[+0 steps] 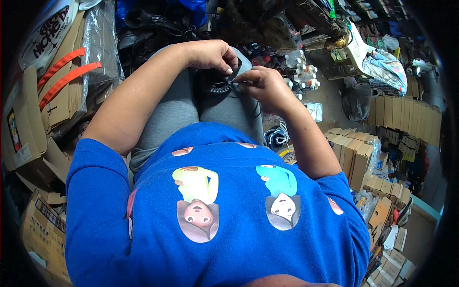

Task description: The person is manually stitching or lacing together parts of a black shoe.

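a black item [210,79], shoe-like in shape, is held between the thighs at the far end of the lap, and a row of pale marks can be seen along its near part. its upper edge is gripped by the left hand [213,55], whose fingers are curled inward with the thumb pressed down on it. the right side of the item is met by the right hand [265,86]; its thumb and forefinger are brought close together there, but whether anything thin is pinched between them cannot be told. the two hands are set near each other, not touching.

grey trousers [167,105] and a blue shirt [239,201] printed with figures are worn. beyond the knees, dark items [158,26] are heaped in shadow. to the right, bottles [306,76] with white caps are grouped on the floor, and a patterned cloth [389,71] is draped over a white chair [356,45]. farther down that side, cardboard boxes [354,153] are stacked. on the left, red straps [69,93] are laid against flattened cardboard [71,107], part of which is covered by clear plastic [98,52]
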A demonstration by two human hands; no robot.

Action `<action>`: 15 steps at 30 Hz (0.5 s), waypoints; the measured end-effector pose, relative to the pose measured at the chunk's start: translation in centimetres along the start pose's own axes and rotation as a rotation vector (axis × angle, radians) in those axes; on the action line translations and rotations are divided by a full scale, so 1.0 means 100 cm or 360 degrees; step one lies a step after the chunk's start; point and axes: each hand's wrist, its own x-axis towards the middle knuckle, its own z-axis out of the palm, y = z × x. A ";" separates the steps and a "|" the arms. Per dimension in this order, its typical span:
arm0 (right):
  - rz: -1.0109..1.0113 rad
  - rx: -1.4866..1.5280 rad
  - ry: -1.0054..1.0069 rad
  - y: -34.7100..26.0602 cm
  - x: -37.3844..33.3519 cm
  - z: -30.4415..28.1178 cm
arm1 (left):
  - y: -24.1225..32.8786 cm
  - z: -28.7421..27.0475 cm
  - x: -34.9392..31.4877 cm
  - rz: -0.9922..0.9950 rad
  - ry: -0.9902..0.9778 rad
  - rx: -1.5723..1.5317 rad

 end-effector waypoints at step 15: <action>-0.0013 0.0795 -0.0334 0.047 0.014 0.008 | -0.008 -0.001 -0.001 0.0089 -0.0049 -0.0002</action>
